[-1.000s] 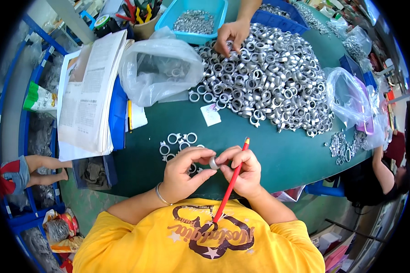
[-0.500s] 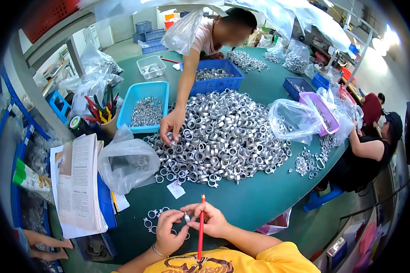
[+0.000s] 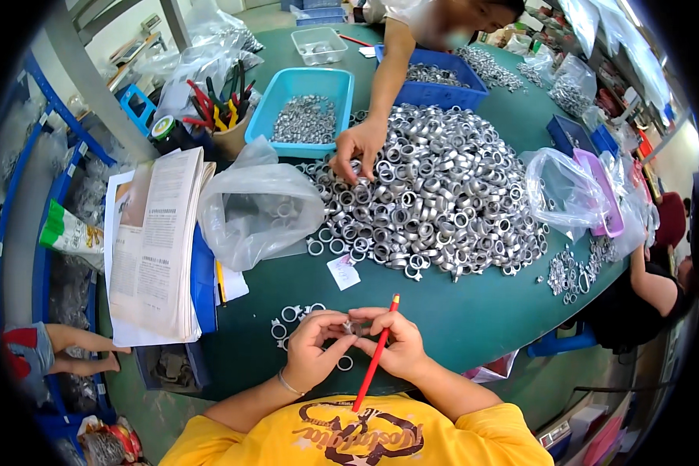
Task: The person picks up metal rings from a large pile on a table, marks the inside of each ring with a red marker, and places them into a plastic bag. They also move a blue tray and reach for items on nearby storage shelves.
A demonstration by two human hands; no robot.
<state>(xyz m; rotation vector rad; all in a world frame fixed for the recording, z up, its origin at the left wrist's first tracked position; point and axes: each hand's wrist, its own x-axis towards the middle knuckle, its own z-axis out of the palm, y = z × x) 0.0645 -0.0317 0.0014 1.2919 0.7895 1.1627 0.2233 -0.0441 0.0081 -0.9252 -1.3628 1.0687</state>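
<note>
Close to my body, my left hand pinches a small silver metal ring between thumb and fingertips. My right hand meets it from the other side, its fingertips on the same ring. A red pencil is also tucked in my right hand, slanting up past the fingers. Several loose rings lie on the green table beside my left hand; one ring shows below the fingers. Beyond my hands rises a large heap of silver rings.
Across the table a co-worker's hand reaches into the heap. A turquoise bin, a blue crate and a plastic bag border it. Stacked papers sit left; another person sits right. A paper tag lies before the heap.
The view has shifted, so the table's contents sit further right and higher in the picture. My hands still hold the ring together, and the pencil now leans more to the right.
</note>
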